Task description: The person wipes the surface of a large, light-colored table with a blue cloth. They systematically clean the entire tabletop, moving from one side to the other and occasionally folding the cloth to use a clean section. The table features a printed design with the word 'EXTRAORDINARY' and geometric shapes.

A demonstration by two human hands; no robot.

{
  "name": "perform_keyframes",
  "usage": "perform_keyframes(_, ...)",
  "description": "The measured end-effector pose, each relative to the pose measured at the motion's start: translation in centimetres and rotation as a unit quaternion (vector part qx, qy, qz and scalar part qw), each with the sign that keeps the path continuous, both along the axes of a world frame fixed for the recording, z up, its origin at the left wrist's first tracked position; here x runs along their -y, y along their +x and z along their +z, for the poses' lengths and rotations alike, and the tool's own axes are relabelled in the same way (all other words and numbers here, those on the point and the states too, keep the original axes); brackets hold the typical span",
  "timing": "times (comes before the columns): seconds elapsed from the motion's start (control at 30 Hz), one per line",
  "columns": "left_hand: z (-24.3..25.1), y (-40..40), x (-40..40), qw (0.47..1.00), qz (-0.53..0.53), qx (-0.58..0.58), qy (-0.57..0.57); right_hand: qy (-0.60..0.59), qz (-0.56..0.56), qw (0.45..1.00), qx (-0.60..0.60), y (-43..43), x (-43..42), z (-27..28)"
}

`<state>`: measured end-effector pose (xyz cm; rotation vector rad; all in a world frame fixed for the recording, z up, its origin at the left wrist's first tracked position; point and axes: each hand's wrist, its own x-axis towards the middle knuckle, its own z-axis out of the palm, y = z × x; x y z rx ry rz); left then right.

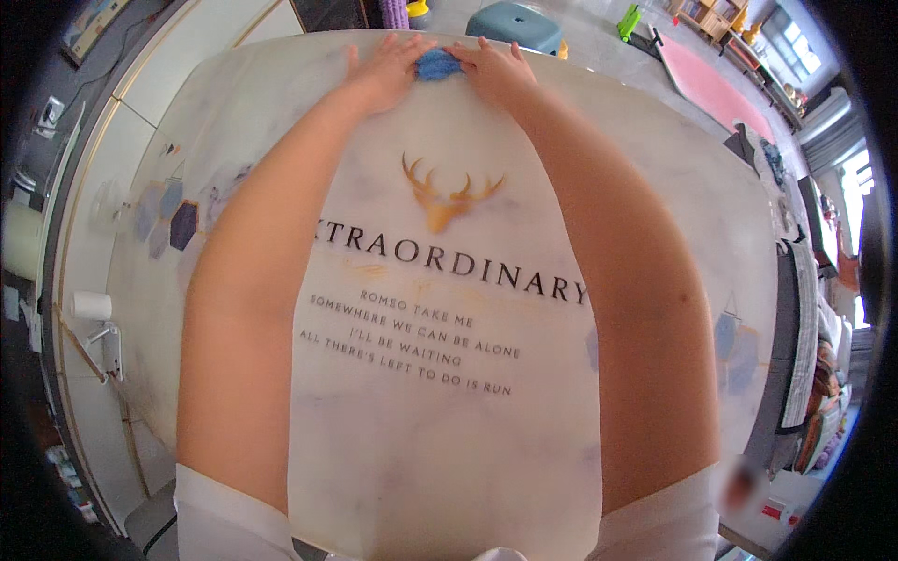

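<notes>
A crumpled blue cloth (438, 65) lies at the far edge of a white, marble-patterned tabletop (435, 449). My left hand (390, 73) holds the cloth's left side, its outer fingers spread over the surface. From the right, my right hand (497, 70) grips the other side, fingertips on the fabric. Both arms reach straight out across the table, in short white sleeves. Between them the surface bears a golden stag's head (443, 200) and printed writing. The undersides of both hands are hidden.
Beyond the far edge stand a blue plastic stool (515, 26) and a purple textured roller (396, 14). A pink mat (712, 84) lies on the floor at the right. White cabinets (88, 238) with a paper roll (91, 306) run along the left.
</notes>
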<state>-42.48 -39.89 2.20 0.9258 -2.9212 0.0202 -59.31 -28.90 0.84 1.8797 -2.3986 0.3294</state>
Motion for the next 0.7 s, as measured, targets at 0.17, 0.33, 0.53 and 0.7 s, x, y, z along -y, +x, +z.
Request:
perform_keyframes(0.17, 0.5, 2.8, -5.3, 0.998, -0.045, 0.001, 0.037, -0.026, -0.001, 0.997, 0.069, 3.6, -7.2, 0.7)
perform_keyframes(0.33, 1.2, 8.0, -11.5, 0.994, -0.104, 0.004, 0.041, -0.027, -0.018, 0.996, 0.085, 9.9, -15.4, 1.7)
perform_keyframes(0.53, 1.4, 17.2, -20.2, 0.988, -0.150, -0.006, 0.046, -0.010, -0.015, 0.996, 0.085, 18.5, -24.6, 1.9)
perform_keyframes(0.7, 1.9, 24.1, -26.8, 0.988, -0.151, 0.006, 0.032, -0.001, 0.012, 0.997, 0.077, 24.8, -30.9, 2.1)
